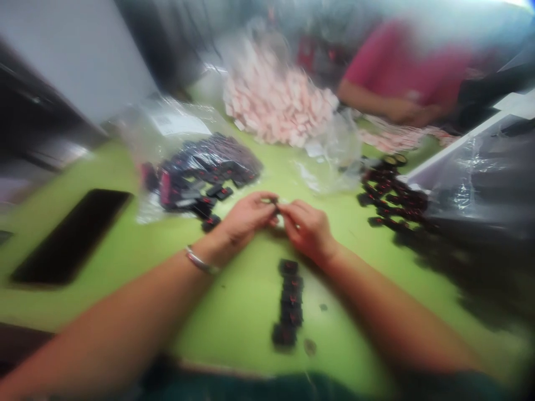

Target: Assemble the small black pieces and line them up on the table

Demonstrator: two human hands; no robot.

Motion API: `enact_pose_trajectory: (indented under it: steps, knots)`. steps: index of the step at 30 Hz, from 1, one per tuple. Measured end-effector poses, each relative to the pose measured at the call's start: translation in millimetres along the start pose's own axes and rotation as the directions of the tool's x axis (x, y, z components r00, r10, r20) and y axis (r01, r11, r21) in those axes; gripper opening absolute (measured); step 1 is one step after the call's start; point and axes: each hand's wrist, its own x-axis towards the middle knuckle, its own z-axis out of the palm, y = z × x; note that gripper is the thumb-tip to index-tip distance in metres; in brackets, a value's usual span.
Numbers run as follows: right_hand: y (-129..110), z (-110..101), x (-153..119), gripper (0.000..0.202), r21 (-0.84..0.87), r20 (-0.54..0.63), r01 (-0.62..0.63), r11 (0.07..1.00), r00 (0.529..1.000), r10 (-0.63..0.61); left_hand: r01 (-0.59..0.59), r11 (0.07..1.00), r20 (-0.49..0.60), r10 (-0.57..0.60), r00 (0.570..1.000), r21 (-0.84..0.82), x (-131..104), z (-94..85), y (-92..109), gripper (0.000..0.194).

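My left hand (249, 216) and my right hand (308, 225) meet over the middle of the green table. Between the thumb and fingers of my left hand is a small dark piece (276, 208), mostly hidden. The fingertips of my right hand pinch at the same spot; whether they grip that piece or another one is hidden. Below my hands, a column of several black parts with red marks (291, 301) lies on the table. Left of my left hand, loose black parts (213, 197) spill from a clear plastic bag (179, 122).
A dark flat slab (71, 236) lies at the left. Pale pink pieces (280, 100) are heaped at the back. Black parts (390, 195) pile up at the right beside a plastic-lined box (480, 161). Across the table sits a person in a pink top (405, 67).
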Motion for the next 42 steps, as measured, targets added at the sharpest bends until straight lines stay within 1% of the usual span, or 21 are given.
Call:
enact_pose_trajectory:
  steps: [5, 7, 9, 11, 12, 14, 17, 19, 22, 25, 29, 31, 32, 33, 36, 38, 40, 42]
  knots:
    - [-2, 1, -3, 0.033, 0.070, 0.004, -0.037, 0.997, 0.999, 0.036, -0.002, 0.999, -0.005, 0.002, 1.000, -0.039, 2, 0.5, 4, 0.042]
    - [-3, -1, -3, 0.037, 0.145, -0.028, -0.063, 0.987, 0.997, 0.068, -0.013, 0.998, 0.013, 0.014, 1.000, -0.066, 1, 1.7, 7, 0.040]
    - [-4, -3, -2, 0.040, 0.243, -0.095, -0.141, 0.960, 0.981, 0.168, -0.011, 0.997, 0.039, 0.013, 0.999, -0.073, 0, 3.3, 9, 0.038]
    - [-5, -6, 0, 0.033, 0.336, -0.131, -0.257, 0.906, 0.940, 0.315, 0.012, 0.998, 0.060, -0.008, 0.998, -0.064, -1, 4.6, 8, 0.037]
    - [-6, -7, 2, 0.025, 0.377, -0.118, -0.315, 0.871, 0.916, 0.383, 0.022, 0.998, 0.066, -0.018, 0.998, -0.056, -1, 5.1, 8, 0.038]
    - [-7, -9, 6, 0.012, 0.456, -0.036, -0.417, 0.787, 0.874, 0.484, 0.024, 0.999, 0.068, -0.022, 0.997, -0.029, -2, 5.6, 6, 0.038]
    - [-10, -12, 9, 0.014, 0.543, 0.131, -0.544, 0.640, 0.808, 0.575, 0.009, 1.000, 0.077, -0.011, 0.997, 0.029, -3, 5.3, 3, 0.039]
    - [-12, -13, 9, 0.015, 0.572, 0.207, -0.596, 0.564, 0.770, 0.604, -0.004, 0.998, 0.087, -0.001, 0.996, 0.062, -2, 4.4, 1, 0.040]
    - [-13, -14, 9, 0.016, 0.607, 0.260, -0.620, 0.498, 0.747, 0.612, -0.040, 0.989, 0.094, 0.026, 0.995, 0.142, 0, 2.2, -1, 0.043]
    - [-13, -15, 9, 0.018, 0.618, 0.295, -0.635, 0.464, 0.734, 0.612, -0.065, 0.964, 0.091, 0.043, 0.995, 0.258, 2, -0.2, -2, 0.045]
    - [-12, -16, 8, 0.017, 0.608, 0.333, -0.654, 0.451, 0.725, 0.603, -0.120, 0.915, 0.102, 0.087, 0.991, 0.384, 2, -1.3, -1, 0.042]
    - [-12, -15, 8, 0.015, 0.582, 0.347, -0.664, 0.469, 0.725, 0.595, -0.145, 0.882, 0.112, 0.106, 0.988, 0.448, 2, -1.3, -1, 0.042]
    - [-12, -14, 8, 0.014, 0.564, 0.339, -0.662, 0.493, 0.730, 0.593, -0.152, 0.867, 0.115, 0.110, 0.987, 0.474, 3, -1.3, -2, 0.042]
    - [-12, -13, 8, 0.013, 0.542, 0.312, -0.650, 0.532, 0.744, 0.590, -0.157, 0.856, 0.117, 0.114, 0.987, 0.493, 3, -1.4, -3, 0.043]
    - [-11, -8, 7, 0.013, 0.444, 0.167, -0.569, 0.692, 0.811, 0.560, -0.169, 0.839, 0.111, 0.130, 0.985, 0.517, 4, -1.7, -7, 0.045]
    - [-11, -6, 7, 0.013, 0.385, 0.104, -0.523, 0.760, 0.843, 0.527, -0.169, 0.844, 0.106, 0.133, 0.985, 0.508, 6, -1.9, -10, 0.045]
    - [-11, -6, 7, 0.013, 0.377, 0.087, -0.504, 0.777, 0.854, 0.512, -0.149, 0.866, 0.105, 0.113, 0.988, 0.477, 6, -1.7, -10, 0.046]
    - [-12, -8, 7, 0.013, 0.427, 0.111, -0.517, 0.742, 0.844, 0.524, -0.117, 0.901, 0.108, 0.079, 0.991, 0.418, 6, -1.4, -9, 0.046]
